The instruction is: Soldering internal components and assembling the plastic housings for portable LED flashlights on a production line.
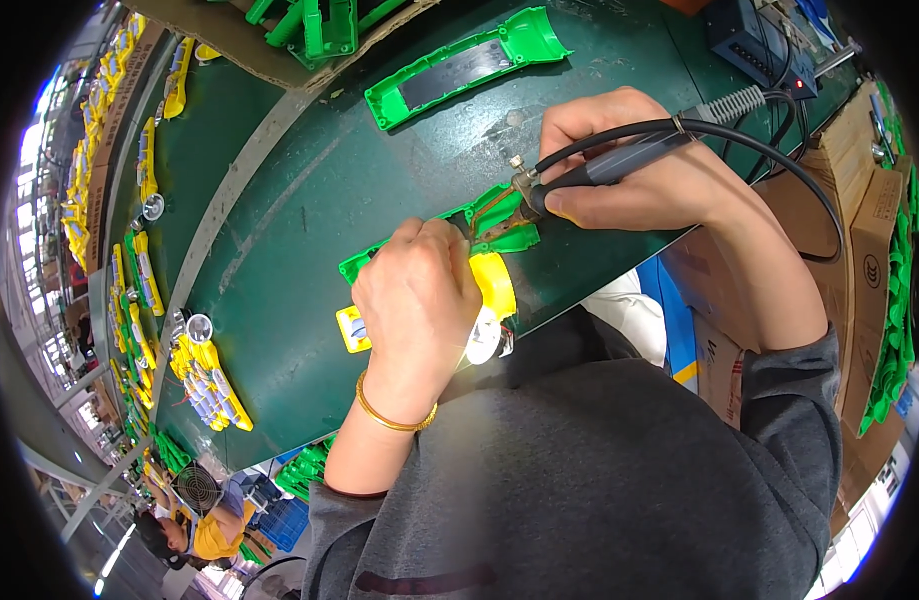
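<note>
Held the soldering iron (644, 152) by its grey handle in the right hand (669, 188), with the fingers closed around it, almost like on a pen. Had the left hand (417, 285) curled over the green shell (515, 240), with the fingertips hidden; could not tell how tightly closed, or on what exactly. Had this shell lying on the dark green table (289, 230), near its front edge and partly under the left hand, with the iron's tip and thin tube (495, 209) pointing down at its uncovered end. Saw just beside it, nearer to the body, a yellow piece (494, 285) and a round cup (482, 338). Seemed to be soldering inside the shell. For doing this well, needed to press the shell steadily with the left hand, away from the heat, to bring the tip only to the joint, and not to lean it on the plastic wall, probably easy to melt. Needed also to leave the black cable (739, 133) loose over the right wrist, without any pull on the handle.
</note>
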`<move>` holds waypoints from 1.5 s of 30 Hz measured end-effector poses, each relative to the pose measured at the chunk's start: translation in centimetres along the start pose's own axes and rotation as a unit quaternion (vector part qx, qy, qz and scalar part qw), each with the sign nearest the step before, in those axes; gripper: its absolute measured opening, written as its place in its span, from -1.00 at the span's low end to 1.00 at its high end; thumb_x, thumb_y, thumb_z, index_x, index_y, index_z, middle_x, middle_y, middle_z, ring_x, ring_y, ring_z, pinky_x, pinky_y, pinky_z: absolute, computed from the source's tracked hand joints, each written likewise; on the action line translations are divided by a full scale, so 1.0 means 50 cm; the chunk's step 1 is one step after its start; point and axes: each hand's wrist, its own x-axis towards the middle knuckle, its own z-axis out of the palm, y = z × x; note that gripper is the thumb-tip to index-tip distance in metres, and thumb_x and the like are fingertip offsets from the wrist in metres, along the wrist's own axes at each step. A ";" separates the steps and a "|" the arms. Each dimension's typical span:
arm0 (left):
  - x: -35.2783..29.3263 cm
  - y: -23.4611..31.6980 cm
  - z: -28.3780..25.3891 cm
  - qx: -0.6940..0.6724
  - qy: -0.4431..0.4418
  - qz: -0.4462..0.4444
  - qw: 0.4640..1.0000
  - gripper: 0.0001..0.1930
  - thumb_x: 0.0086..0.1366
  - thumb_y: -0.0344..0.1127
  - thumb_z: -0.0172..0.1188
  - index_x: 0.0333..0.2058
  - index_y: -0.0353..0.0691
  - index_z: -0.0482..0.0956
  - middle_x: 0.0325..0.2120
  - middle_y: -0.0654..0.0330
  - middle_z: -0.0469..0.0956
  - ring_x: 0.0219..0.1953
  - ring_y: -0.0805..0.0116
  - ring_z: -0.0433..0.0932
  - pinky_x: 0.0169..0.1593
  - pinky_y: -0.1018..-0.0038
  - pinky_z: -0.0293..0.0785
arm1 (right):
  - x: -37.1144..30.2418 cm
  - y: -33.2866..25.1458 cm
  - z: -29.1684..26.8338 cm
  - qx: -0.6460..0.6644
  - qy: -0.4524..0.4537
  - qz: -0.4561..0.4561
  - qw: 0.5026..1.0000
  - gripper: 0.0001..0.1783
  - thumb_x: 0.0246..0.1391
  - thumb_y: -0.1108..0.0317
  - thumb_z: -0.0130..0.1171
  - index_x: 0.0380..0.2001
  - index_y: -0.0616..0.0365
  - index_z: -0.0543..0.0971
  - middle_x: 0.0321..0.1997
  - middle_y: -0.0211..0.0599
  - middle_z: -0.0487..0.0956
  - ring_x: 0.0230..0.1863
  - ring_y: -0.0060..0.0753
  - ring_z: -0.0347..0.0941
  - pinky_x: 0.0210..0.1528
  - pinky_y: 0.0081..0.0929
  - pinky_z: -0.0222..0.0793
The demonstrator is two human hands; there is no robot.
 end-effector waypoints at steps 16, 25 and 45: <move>0.011 0.013 -0.001 0.007 -0.001 -0.006 1.000 -0.95 0.03 -0.43 0.16 -0.54 -0.25 0.56 -0.57 0.04 0.48 -0.55 -0.01 0.50 -0.46 0.18 0.41 | -0.024 0.054 0.184 0.477 0.346 0.009 0.808 -0.84 0.15 0.36 0.06 -0.26 0.24 0.44 -0.28 -0.27 0.52 -0.24 -0.44 0.48 -0.10 -0.52 0.42; 0.017 0.031 0.002 0.022 0.008 -0.008 1.000 -0.95 0.03 -0.43 0.16 -0.55 -0.24 0.56 -0.57 0.06 0.48 -0.53 0.00 0.51 -0.45 0.18 0.41 | -0.022 0.041 0.213 0.539 0.357 -0.036 0.762 -0.81 0.14 0.38 0.08 -0.22 0.27 0.44 -0.27 -0.27 0.52 -0.21 -0.47 0.44 -0.06 -0.52 0.34; 0.048 -0.084 -0.036 -0.097 -0.013 0.059 0.993 -0.81 0.00 -0.48 0.26 -0.35 -0.28 0.54 -0.38 0.05 0.51 -0.27 0.04 0.47 -0.16 0.28 0.39 | -0.049 0.072 0.154 0.525 0.403 -0.040 0.748 -0.83 0.15 0.34 0.09 -0.27 0.22 0.44 -0.29 -0.30 0.51 -0.24 -0.50 0.43 -0.09 -0.58 0.24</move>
